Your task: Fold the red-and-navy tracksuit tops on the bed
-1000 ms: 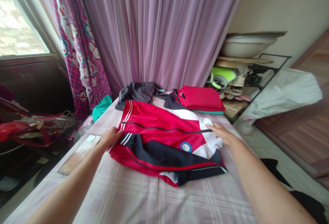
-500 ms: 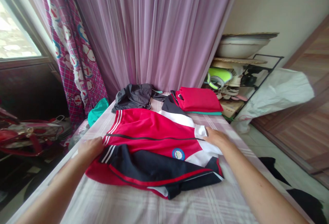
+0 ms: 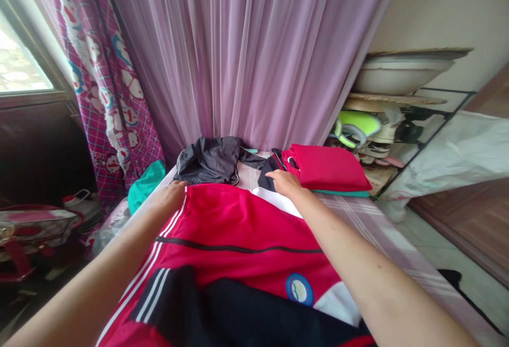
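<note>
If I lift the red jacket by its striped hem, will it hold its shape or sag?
The red jacket will probably sag, since its front lies in soft ripples. The dark sleeve folded across it would likely slip or dangle. The zip may stiffen it only slightly, as it waves with the cloth.

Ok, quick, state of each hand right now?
Left hand: curled at white-striped hem of red fabric jacket; grip unclear.
Right hand: at its black-and-white sleeve, grip unclear.

Left of the lilac curtain (image 3: 246, 44), the window (image 3: 19, 63) glares with daylight, with deep shadow lower down; right of it, the white bag (image 3: 469, 148) looks stretched and soft.
</note>
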A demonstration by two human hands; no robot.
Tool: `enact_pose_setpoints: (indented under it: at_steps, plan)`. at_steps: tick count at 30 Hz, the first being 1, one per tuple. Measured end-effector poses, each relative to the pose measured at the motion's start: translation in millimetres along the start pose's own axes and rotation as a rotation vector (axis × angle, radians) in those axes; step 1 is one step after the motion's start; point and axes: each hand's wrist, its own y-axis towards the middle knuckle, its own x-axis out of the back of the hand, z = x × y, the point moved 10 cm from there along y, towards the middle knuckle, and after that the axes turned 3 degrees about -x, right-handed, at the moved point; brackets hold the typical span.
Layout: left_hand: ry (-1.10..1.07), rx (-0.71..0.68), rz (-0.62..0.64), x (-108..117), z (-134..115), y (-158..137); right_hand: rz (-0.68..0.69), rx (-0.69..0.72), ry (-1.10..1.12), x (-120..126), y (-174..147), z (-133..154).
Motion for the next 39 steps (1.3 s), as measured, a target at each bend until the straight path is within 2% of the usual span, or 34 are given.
enact_pose_setpoints:
  at_steps: [4, 7, 9, 12, 16, 18, 20, 22, 24, 27, 29, 32, 34, 37, 39]
  plan:
    - [0.096, 0.045, 0.086, -22.7, 18.6, 24.2, 0.142, 0.029, -0.046, -33.1, 34.5, 18.1]
    - [0.087, 0.046, 0.157, -34.2, 24.1, 28.9, 0.225, 0.029, -0.076, -49.7, 46.5, 17.0]
    - [0.065, 0.015, 0.175, -36.0, 22.5, 28.5, 0.234, 0.002, -0.092, -51.8, 50.6, 9.1]
    - [0.075, 0.028, 0.160, -29.4, 23.8, 26.4, 0.152, -0.102, -0.120, -41.9, 54.7, -12.4]
    - [0.141, 0.095, 0.087, -11.9, 24.1, 28.5, -0.040, -0.361, -0.066, -26.0, 55.7, -45.7]
    - [0.162, 0.115, 0.076, -8.7, 19.9, 31.1, -0.064, -0.429, 0.000, -31.4, 55.6, -49.9]
    - [0.162, 0.134, 0.058, -8.3, 14.3, 31.4, -0.043, -0.415, 0.031, -42.5, 54.5, -42.8]
    - [0.151, 0.148, -0.015, -6.8, 7.2, 25.9, -0.055, -0.359, 0.038, -50.3, 45.9, -30.7]
    - [0.114, 0.087, -0.115, -8.5, -6.6, 13.7, -0.132, -0.233, 0.044, -51.4, 26.5, -13.7]
    - [0.049, -0.184, -0.175, -28.3, -40.0, -13.8, -0.260, 0.067, 0.026, -53.7, -24.0, 13.2]
    - [0.046, -0.320, -0.139, -49.7, -54.1, -32.0, -0.259, 0.156, -0.004, -65.0, -57.9, 11.7]
    - [0.079, -0.317, -0.060, -75.8, -52.4, -43.2, -0.199, 0.026, -0.026, -81.5, -83.9, -24.7]
    - [0.094, -0.283, -0.027, -82.7, -48.8, -43.1, -0.180, -0.025, -0.004, -81.9, -87.4, -45.5]
    - [0.104, -0.261, -0.013, -81.2, -49.2, -41.1, -0.215, -0.022, 0.073, -62.8, -84.3, -67.8]
    - [0.107, -0.251, -0.013, -77.8, -50.9, -41.2, -0.267, -0.141, 0.079, -44.3, -85.6, -97.6]
